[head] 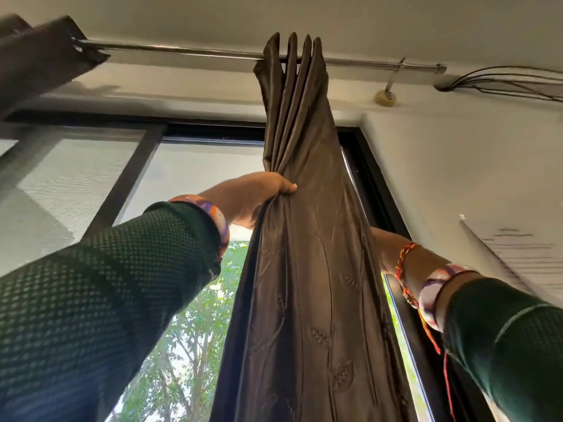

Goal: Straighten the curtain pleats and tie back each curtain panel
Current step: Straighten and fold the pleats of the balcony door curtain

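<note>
**Pleats bunched, no tie-back yet**

Brown embroidered satin curtain panel [307, 239] hangs dead centre from the steel rod [182, 51]. Left hand [259, 196] grips its gathered folds at 9 o'clock – right hand [384, 251] is behind the fabric, can't tell its grip. Second dark panel [39, 53] at 10 o'clock looks untouched.

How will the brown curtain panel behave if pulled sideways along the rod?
Likely floppy: the brown curtain panel bunches into creases where the left hand grips it. The sheen suggests slippery fabric. Its folded top hangs on the metal rod, so it would probably slide along rather than resist.
</note>
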